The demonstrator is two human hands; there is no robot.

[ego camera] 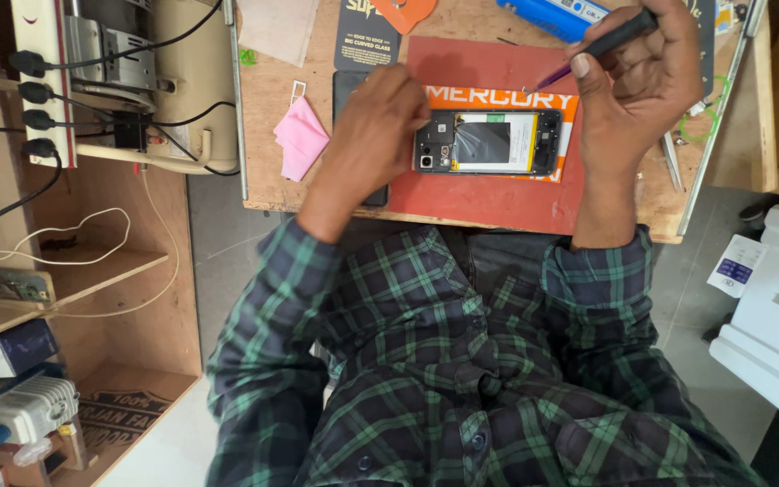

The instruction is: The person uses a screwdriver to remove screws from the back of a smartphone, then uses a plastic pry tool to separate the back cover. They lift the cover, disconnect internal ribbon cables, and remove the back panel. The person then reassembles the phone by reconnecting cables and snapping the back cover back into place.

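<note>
Resting on red mat point(498, 203) at near edge of wooden bench point(268, 117): opened phone point(489, 142), back cover off, battery and camera module bare; left hand point(376, 126) pressed on phone's left end, fingers curled, steadying it, nothing grasped; right hand point(633, 77) clenched round black-handled tool point(601, 47), purple tip aimed down-left at phone's far right corner; pink cloth point(299, 137) left of phone; risk as I judge: tip slipping off, scratching board or piercing battery; phone sliding if left hand eases.

A dark green and navy plaid shirt point(462, 361); a red mat point(498, 194) on the light brown wooden tabletop point(268, 99); a pink cloth point(299, 137); a black-handled, purple-tipped tool point(601, 45).
</note>
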